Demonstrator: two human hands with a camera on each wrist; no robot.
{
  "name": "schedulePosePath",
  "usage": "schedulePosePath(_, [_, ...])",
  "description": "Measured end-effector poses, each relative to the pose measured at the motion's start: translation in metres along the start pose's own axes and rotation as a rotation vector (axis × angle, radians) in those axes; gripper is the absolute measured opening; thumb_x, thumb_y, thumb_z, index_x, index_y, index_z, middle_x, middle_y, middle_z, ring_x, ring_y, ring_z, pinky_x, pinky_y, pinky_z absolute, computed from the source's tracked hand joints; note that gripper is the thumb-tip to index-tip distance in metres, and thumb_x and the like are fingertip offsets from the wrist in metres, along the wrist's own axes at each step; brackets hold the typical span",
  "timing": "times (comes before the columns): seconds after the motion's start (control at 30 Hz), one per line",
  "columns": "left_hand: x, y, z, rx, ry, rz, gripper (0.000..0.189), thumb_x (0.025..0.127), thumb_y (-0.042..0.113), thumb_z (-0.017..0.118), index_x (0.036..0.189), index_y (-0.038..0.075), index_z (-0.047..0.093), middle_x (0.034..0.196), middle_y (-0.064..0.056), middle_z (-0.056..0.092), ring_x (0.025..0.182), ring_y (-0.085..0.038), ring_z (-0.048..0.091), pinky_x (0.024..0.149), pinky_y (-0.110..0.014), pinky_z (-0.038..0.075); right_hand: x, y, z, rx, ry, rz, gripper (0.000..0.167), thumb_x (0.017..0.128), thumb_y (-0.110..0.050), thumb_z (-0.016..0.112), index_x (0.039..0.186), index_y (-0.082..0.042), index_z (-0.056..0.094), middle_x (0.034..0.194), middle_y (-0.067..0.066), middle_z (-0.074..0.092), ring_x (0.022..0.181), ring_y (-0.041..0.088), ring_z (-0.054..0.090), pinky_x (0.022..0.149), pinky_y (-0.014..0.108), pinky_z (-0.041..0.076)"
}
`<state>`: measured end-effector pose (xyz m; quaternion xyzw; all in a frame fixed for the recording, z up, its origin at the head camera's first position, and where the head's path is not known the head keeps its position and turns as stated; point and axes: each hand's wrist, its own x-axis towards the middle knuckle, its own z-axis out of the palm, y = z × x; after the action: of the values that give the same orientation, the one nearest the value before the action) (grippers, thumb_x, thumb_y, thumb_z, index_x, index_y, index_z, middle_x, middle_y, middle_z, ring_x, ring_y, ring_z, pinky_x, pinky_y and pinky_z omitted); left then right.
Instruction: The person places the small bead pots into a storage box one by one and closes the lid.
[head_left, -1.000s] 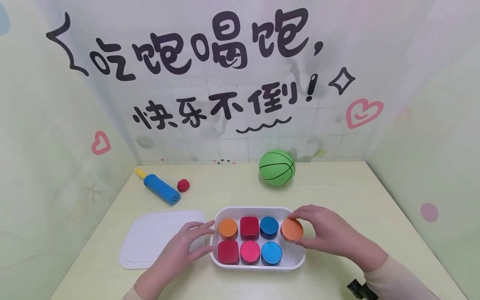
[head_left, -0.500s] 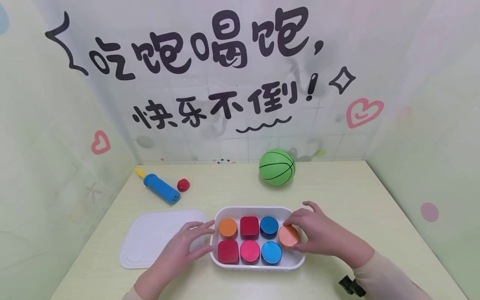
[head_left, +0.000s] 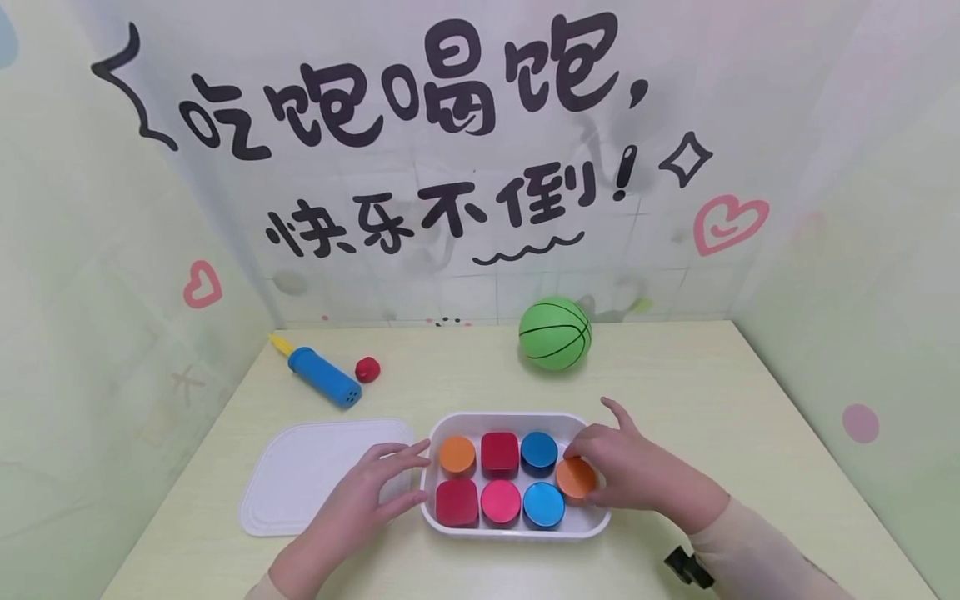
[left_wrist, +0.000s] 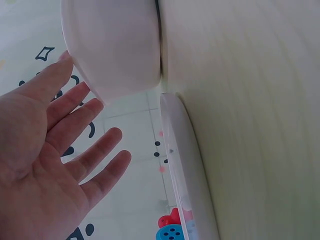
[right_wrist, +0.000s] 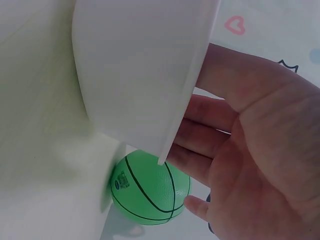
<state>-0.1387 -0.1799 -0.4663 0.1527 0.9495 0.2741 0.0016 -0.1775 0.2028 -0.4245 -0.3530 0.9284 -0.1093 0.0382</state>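
A white oval-cornered tub (head_left: 517,533) holds colored pieces in two rows. At its right end, my right hand (head_left: 648,475) grips an orange cylinder (head_left: 576,480) between thumb and fingers, down inside the wall. In the right wrist view the fingertips are hidden behind the tub (right_wrist: 140,65). My left hand (head_left: 367,492) has its fingers spread, the tips at the tub's left rim; the left wrist view has the thumb and some fingertips at the tub's wall (left_wrist: 115,50). Beside the orange cylinder stand a dark blue cylinder (head_left: 538,450) and a light blue cylinder (head_left: 543,504).
Also in the tub are red square blocks (head_left: 499,452), a pink cylinder (head_left: 500,502) and another orange cylinder (head_left: 457,454). A white lid (head_left: 300,483) lies left, partly under the left hand. Behind are a blue hand pump (head_left: 324,375), a small red object (head_left: 367,369) and a green ball (head_left: 555,333).
My right hand has moved the orange cylinder slightly left and toward me, lower into the tub's right end. The right forearm has shifted left. The left hand has stayed in place.
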Motion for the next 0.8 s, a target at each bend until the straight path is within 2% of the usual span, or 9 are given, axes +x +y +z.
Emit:
schedulePosePath(0.23, [0.001, 0.000, 0.001, -0.001, -0.005, -0.014, 0.047, 0.086, 0.042, 0.082, 0.131, 0.034, 0.071, 0.147, 0.020, 0.057, 0.136, -0.019, 0.053, 0.102, -0.048, 0.057, 0.001, -0.002, 0.000, 0.003, -0.026, 0.019, 0.044, 0.071, -0.028, 0.094, 0.108, -0.013, 0.077, 0.100, -0.008, 0.076, 0.104, 0.019, 0.069, 0.115, 0.079, 0.018])
schedulePosePath(0.4, [0.001, 0.001, 0.000, -0.009, -0.011, -0.027, 0.046, 0.086, 0.044, 0.082, 0.130, 0.035, 0.071, 0.147, 0.021, 0.057, 0.136, -0.019, 0.053, 0.102, -0.048, 0.057, -0.003, -0.004, -0.007, 0.055, -0.014, 0.022, 0.050, 0.075, -0.028, 0.093, 0.118, -0.013, 0.075, 0.113, -0.003, 0.077, 0.115, 0.025, 0.067, 0.115, 0.079, 0.019])
schedulePosePath(0.53, [0.001, 0.001, 0.000, -0.010, -0.012, -0.028, 0.047, 0.086, 0.045, 0.082, 0.131, 0.035, 0.071, 0.146, 0.020, 0.057, 0.136, -0.019, 0.053, 0.102, -0.048, 0.057, -0.011, -0.002, -0.010, 0.119, 0.072, 0.023, 0.047, 0.079, -0.024, 0.091, 0.121, -0.013, 0.074, 0.121, -0.001, 0.074, 0.119, 0.027, 0.065, 0.114, 0.074, 0.029])
schedulePosePath(0.63, [0.001, 0.001, 0.000, -0.006, -0.012, -0.023, 0.047, 0.086, 0.045, 0.082, 0.131, 0.035, 0.071, 0.147, 0.020, 0.057, 0.136, -0.019, 0.054, 0.102, -0.048, 0.057, -0.019, 0.003, -0.008, 0.157, 0.156, 0.058, 0.042, 0.083, -0.022, 0.087, 0.122, -0.013, 0.073, 0.125, -0.002, 0.072, 0.120, 0.026, 0.065, 0.111, 0.063, 0.043])
schedulePosePath(0.73, [0.001, 0.002, -0.001, -0.006, -0.012, -0.020, 0.047, 0.087, 0.044, 0.082, 0.131, 0.034, 0.071, 0.147, 0.019, 0.057, 0.136, -0.019, 0.054, 0.101, -0.047, 0.058, -0.027, 0.011, -0.004, 0.202, 0.252, 0.098, 0.041, 0.085, -0.020, 0.086, 0.123, -0.014, 0.073, 0.129, -0.002, 0.070, 0.121, 0.027, 0.065, 0.102, 0.052, 0.056])
schedulePosePath(0.8, [0.001, 0.003, -0.002, -0.008, -0.013, -0.020, 0.047, 0.087, 0.044, 0.082, 0.131, 0.034, 0.071, 0.147, 0.019, 0.057, 0.135, -0.019, 0.054, 0.101, -0.047, 0.058, -0.032, 0.016, 0.000, 0.229, 0.320, 0.105, 0.042, 0.084, -0.019, 0.087, 0.123, -0.015, 0.073, 0.130, -0.002, 0.070, 0.121, 0.025, 0.067, 0.098, 0.047, 0.059])
